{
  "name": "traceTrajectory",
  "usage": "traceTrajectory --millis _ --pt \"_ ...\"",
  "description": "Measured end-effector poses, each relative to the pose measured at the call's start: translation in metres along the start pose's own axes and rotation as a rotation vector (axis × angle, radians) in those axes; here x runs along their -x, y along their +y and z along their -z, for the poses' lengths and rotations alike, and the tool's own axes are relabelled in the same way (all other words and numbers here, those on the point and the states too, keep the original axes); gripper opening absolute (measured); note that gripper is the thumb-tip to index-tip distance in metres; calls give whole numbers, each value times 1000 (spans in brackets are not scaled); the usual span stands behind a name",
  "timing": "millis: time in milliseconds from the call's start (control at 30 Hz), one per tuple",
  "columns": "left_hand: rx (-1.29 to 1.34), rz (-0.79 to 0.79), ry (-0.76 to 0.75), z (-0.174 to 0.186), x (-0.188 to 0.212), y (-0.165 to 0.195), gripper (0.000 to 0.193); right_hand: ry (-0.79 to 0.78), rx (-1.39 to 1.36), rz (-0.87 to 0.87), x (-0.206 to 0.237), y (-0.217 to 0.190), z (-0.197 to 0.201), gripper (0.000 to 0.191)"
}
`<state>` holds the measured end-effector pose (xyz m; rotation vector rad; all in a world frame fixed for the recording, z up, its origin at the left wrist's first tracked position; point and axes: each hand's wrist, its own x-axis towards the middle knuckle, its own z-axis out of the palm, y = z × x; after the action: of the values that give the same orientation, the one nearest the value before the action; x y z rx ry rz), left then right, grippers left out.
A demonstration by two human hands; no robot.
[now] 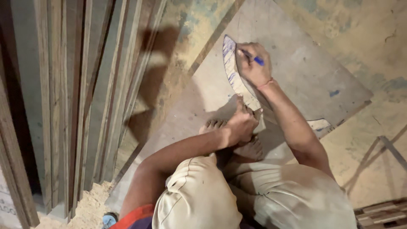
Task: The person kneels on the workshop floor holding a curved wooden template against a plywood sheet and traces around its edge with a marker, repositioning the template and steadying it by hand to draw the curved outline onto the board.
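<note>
Head view: a squatting person is seen from above, both arms stretched forward over a board on the floor.
Right hand: closed around a blue pen, its tip set against a curved pale template.
Left hand: pressed down on the template's lower end, fingers bent.
Board: grey sheet laid flat beneath the template.
Hidden: the template's middle is covered by arm and shadow.
Markings: blue scribbles are seen on the template's upper end.
Timber planks: stacked upright at left.
</note>
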<state>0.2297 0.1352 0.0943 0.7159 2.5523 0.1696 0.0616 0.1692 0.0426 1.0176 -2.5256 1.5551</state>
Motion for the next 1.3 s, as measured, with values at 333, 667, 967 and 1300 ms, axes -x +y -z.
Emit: traceTrajectory --millis 333,667,967,1300 --pt "-36 28 130 -8 5 2 82 22 118 -41 17 -9 -7 10" --pt "-83 26 97 -38 -5 7 72 -254 102 -159 120 -34 72 12" --pt "20 14 -224 5 -6 8 96 -299 329 -327 218 -21 179 21" --pt "-3 31 -245 9 -9 13 89 -266 477 -321 232 -13 218 18"
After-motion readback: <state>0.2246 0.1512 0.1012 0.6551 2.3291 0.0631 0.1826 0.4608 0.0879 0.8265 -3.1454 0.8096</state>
